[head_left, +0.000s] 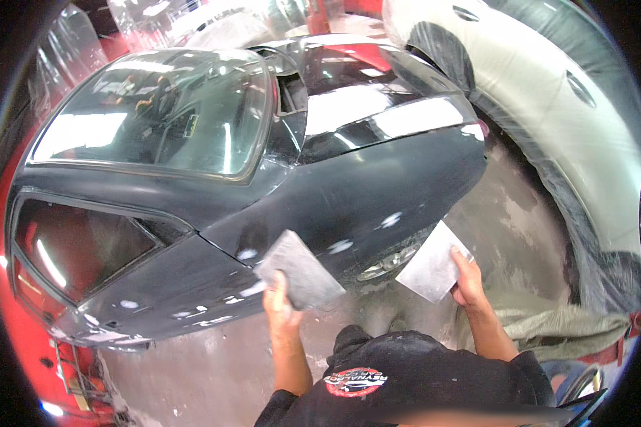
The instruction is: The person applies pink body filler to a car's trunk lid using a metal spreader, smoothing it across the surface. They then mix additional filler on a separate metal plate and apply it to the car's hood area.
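Observation:
My left hand (283, 304) is closed on the near edge of a grey rectangular pad (302, 267), thumb on top. The pad is held up in front of the black car's (377, 178) dull rear side panel; I cannot tell whether it touches the car. A paler, whitish-grey rectangular sheet (427, 265) is pinched by its right edge in my right hand (468, 280), above the floor and beside the rear wheel (389, 263). The two pieces are apart. Patches of light shine on the lower panel, while the trunk lid (377, 114) is glossier.
The car's rear window (157, 114) and side window (85, 245) lie to the left. A pale car (548, 114) under clear plastic sheeting stands on the right. Crumpled greenish cloth (563, 327) lies at the lower right. A metal stand (78, 373) is at the lower left.

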Motion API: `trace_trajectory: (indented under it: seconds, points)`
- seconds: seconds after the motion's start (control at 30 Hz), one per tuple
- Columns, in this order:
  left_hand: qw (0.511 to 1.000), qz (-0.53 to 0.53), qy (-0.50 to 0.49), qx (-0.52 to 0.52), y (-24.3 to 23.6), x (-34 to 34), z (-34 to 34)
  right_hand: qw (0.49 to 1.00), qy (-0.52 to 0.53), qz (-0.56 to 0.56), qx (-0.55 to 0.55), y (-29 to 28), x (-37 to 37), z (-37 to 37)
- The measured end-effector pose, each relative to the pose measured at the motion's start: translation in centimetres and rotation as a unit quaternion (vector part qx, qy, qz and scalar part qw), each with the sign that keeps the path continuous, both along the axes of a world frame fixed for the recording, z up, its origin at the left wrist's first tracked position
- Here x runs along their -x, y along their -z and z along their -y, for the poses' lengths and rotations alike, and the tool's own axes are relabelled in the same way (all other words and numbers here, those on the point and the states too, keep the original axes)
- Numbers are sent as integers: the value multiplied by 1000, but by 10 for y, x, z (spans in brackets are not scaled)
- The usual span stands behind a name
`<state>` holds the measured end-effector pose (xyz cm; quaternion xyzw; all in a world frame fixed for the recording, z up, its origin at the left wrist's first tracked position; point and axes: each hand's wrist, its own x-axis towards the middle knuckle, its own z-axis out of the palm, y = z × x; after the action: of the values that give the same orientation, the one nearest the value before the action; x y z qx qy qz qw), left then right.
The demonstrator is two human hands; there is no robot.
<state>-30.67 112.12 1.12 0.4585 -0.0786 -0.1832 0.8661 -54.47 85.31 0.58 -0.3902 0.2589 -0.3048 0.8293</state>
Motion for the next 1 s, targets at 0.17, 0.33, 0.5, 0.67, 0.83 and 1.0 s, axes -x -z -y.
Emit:
trace_trajectory:
  seconds: [0.17,0.33,0.5,0.67,0.83,1.0]
  points:
    - [981,110,-97,125,-66,-57,30,987,-44,83,-128,-55,-61,48]
    - [950,159,-229,137,-75,-128,86,982,-90,60,157,-109,-180,91]
    - [931,161,-301,132,-37,-152,108,941,-82,3,328,-154,-335,145]
    - [915,94,-377,107,-15,-130,101,874,-103,-57,472,-156,-439,192]
    - [934,319,-151,61,-39,-137,88,860,-120,-106,484,-160,-463,194]
    - [907,364,-211,3,-58,-144,92,845,-162,-141,491,-171,-435,172]
